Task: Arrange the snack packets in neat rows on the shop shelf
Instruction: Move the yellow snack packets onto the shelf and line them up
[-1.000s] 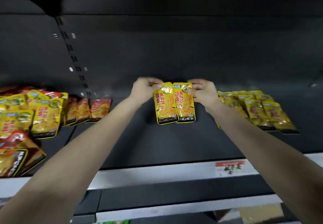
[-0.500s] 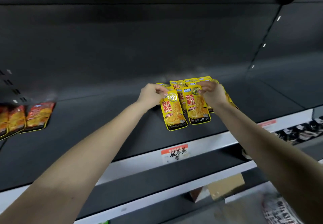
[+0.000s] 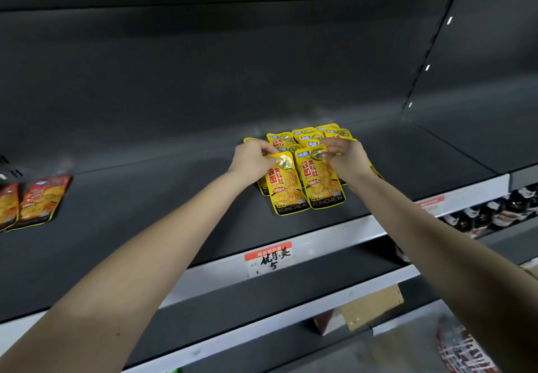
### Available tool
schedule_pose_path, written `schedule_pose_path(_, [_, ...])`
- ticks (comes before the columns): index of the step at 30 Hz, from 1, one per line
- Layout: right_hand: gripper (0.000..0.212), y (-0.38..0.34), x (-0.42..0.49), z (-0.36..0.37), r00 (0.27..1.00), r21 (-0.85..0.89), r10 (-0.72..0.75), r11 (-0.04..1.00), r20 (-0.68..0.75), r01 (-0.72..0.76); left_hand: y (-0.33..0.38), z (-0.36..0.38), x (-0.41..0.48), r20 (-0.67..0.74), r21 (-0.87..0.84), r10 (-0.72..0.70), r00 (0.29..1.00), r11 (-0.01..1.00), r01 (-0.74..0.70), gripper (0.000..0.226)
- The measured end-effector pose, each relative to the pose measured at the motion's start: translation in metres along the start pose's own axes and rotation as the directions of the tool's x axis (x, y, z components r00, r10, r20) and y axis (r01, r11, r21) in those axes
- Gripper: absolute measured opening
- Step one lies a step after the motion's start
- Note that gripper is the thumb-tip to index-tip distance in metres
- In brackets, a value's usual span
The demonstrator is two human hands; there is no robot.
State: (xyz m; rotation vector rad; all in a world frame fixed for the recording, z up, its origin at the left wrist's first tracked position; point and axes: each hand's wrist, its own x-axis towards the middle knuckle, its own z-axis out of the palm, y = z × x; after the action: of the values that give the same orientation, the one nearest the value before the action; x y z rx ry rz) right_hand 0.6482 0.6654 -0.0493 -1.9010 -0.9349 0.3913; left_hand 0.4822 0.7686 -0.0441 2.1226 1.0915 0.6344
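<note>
Head view: what lies on the shelf (image 3: 145, 212) well left of the price tag (image 3: 270, 259)?

– Red-orange packets (image 3: 43, 198), flat.

– And above the tag?

– The left hand (image 3: 251, 158) pinches the top corner of one yellow packet (image 3: 286, 188). The right hand (image 3: 345, 156) pinches the top of its neighbour (image 3: 321, 180). The two lie touching, side by side. More yellow packets (image 3: 308, 134) overlap just behind, farther from the tag.

Two packets (image 3: 305, 182) side by side, before stack (image 3: 308, 135).
</note>
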Motion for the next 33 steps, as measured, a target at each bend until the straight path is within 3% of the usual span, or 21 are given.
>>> schedule_pose_path(5, [0.034,-0.008,0.004,0.010,0.997,-0.023,-0.028,0.999,0.067,0.029,-0.004,-0.007,-0.002,-0.061,0.049,0.014,0.998,0.999,-0.011,0.018])
schedule_pose_path(11, [0.031,-0.037,0.009,0.048,0.986,0.073,-0.075,0.995,0.147,0.065,-0.028,-0.044,-0.005,-0.164,0.006,-0.067,0.984,0.998,0.069,0.016])
schedule_pose_path(19, [0.034,-0.073,0.009,0.120,0.950,0.056,-0.162,0.987,0.266,0.152,-0.077,-0.101,-0.018,-0.257,0.026,-0.157,0.954,0.985,0.169,0.015])
schedule_pose_path(33, [0.031,-0.085,0.033,0.141,0.940,-0.192,-0.237,0.938,0.247,0.287,-0.100,-0.103,0.020,-0.244,0.059,-0.139,0.960,0.986,0.158,0.015])
